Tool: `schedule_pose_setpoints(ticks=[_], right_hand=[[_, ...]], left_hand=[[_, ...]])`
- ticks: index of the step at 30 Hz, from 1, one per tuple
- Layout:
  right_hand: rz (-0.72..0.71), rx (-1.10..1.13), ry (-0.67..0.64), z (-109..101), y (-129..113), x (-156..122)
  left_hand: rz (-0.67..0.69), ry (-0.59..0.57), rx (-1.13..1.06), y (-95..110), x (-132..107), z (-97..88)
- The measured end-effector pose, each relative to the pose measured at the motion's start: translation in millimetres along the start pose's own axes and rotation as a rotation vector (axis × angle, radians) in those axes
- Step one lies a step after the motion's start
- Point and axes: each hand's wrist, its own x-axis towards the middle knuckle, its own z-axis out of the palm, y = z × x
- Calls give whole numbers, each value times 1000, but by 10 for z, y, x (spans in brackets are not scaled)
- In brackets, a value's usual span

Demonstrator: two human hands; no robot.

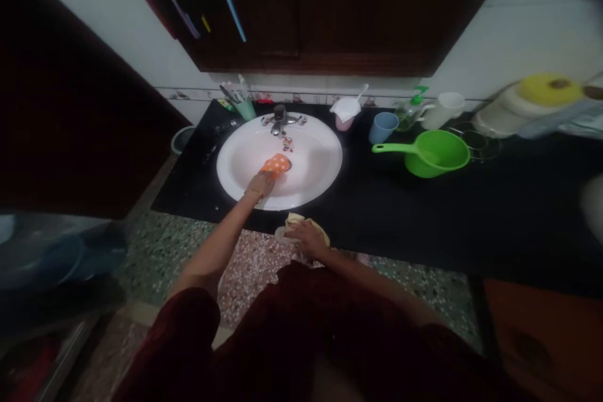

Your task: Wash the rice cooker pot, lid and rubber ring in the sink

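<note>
Reaching into the white oval sink (325, 173), my left hand (260, 184) has its fingers closed round a soft orange piece with white dots (277, 164). It lies against the bowl, close to the drain; whether it is a cloth or a sponge, I cannot tell. My right hand (307, 237) is at the front edge of the counter, its fingers curled over a pale yellow cloth (294, 218). Something whitish shows beside those fingers, too blurred to name. Behind the bowl stands the metal tap (279, 119), with no water visibly running.
Right of the sink on the black counter (377, 220) are a pink cup (344, 124) with a white cover, a blue cup (383, 128), a green-topped pump bottle (406, 116), a white mug (443, 110) and a green dipper (436, 154). A toothbrush cup (245, 108) stands back left. Dark cabinet (320, 19) overhead.
</note>
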Motion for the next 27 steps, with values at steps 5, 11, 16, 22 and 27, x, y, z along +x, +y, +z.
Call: schedule_pose_setpoints(ticks=[5, 11, 16, 22, 27], right_hand=[[331, -166, 517, -690, 576, -150], [737, -483, 548, -1474, 1510, -567], [767, -573, 495, -1303, 1601, -586], [777, -555, 513, -1241, 1628, -639], [795, -532, 552, -1211, 1608, -636]], left_hand=[[61, -126, 202, -45, 561, -63], [110, -164, 251, 105, 1097, 201], [67, -236, 307, 135, 1310, 288], [79, -305, 392, -37, 937, 8], [61, -235, 300, -169, 294, -401]])
